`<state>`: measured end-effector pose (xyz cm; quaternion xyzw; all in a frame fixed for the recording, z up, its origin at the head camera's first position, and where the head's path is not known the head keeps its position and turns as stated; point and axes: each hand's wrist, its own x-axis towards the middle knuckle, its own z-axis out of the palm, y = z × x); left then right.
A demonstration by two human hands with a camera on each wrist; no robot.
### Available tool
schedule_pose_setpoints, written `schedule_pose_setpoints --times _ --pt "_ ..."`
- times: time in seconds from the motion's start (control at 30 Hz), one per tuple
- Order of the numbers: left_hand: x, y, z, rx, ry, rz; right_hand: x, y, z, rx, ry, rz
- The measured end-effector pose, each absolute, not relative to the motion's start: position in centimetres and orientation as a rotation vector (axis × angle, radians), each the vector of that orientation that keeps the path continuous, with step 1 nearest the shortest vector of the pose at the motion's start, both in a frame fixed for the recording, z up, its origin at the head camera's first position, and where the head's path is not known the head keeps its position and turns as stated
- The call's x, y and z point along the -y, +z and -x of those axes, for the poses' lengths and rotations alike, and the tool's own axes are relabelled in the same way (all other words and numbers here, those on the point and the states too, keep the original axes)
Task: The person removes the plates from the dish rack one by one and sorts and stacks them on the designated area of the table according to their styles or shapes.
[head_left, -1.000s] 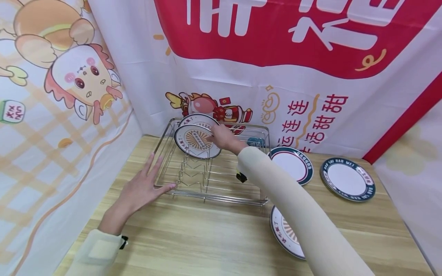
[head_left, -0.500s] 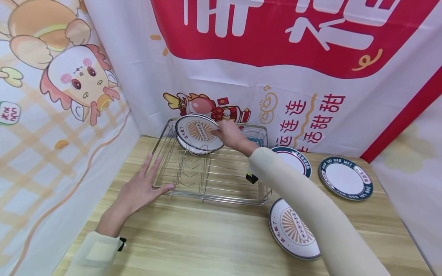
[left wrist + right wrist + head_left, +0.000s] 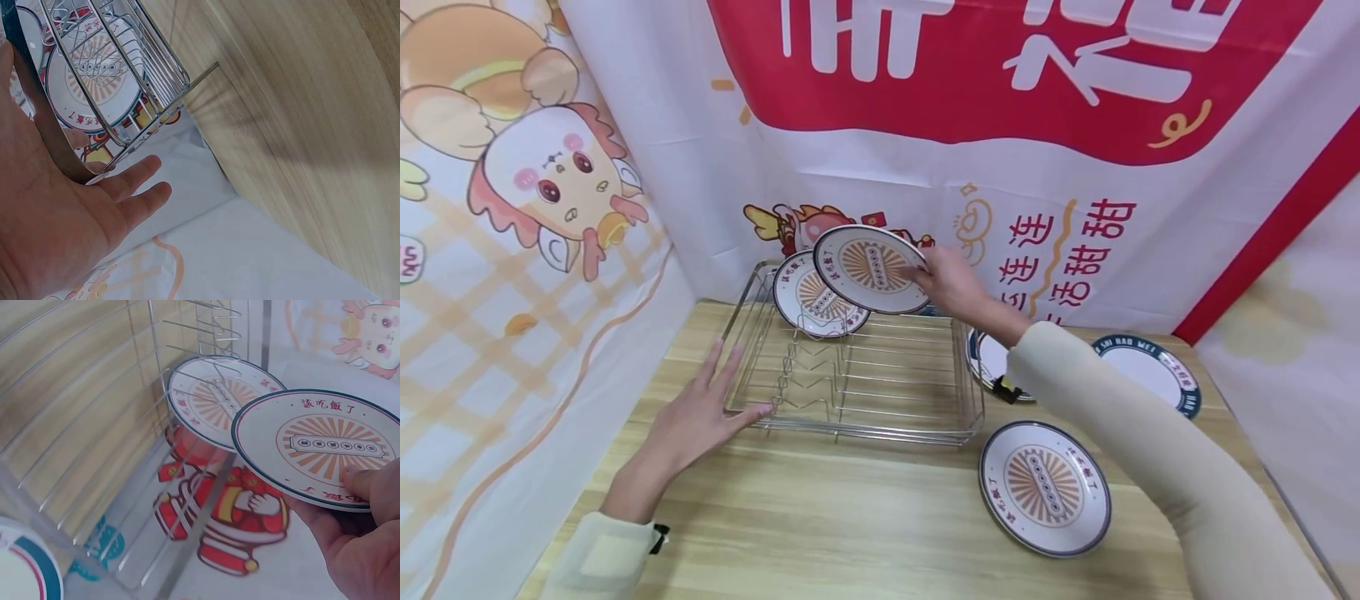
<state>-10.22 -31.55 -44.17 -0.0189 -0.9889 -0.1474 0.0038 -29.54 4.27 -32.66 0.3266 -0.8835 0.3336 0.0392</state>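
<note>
My right hand [image 3: 958,287] pinches a round plate [image 3: 872,271] by its right edge, thumb on the face and fingers underneath. The plate has a dark rim and an orange sunburst; it is tilted above the back of a wire dish rack [image 3: 880,432]. A matching plate [image 3: 206,394] leans in the rack's back left slots, partly overlapped by the held one in the right wrist view. My left hand [image 3: 696,412] rests on the rack's left side with fingers spread; in the left wrist view the metal frame [image 3: 56,140] runs along its palm.
Another sunburst plate [image 3: 1045,487] lies on the wooden table [image 3: 850,517] right of the rack. Two green-rimmed plates with white centres lie farther back, one [image 3: 992,358] beside the rack and one [image 3: 1146,375] at the right. Printed cloth [image 3: 850,175] hangs behind the rack.
The right hand has lifted its plate up and to the right, away from the plate in the rack. The left hand stays at the rack's side. The head view has shifted slightly.
</note>
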Motion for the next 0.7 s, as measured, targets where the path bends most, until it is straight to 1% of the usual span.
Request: schedule_pose_setpoints --times 0.1,0.3,0.5,0.7 --pt "31.6 -44.2 10.3 3.101 -0.46 0.059 -5.9 -31.8 28.9 2.685 1.063 -1.013" --pt "31.7 -44.1 10.2 3.101 -0.465 0.056 -8.8 -30.4 27.4 2.713 1.02 -0.918" --pt "31.8 -44.0 10.1 3.102 -0.466 0.054 -11.9 -29.6 25.7 2.756 1.011 -0.861" --pt "31.7 -44.0 10.2 3.1 -0.474 0.059 -16.2 -29.3 23.9 2.74 0.931 -0.819"
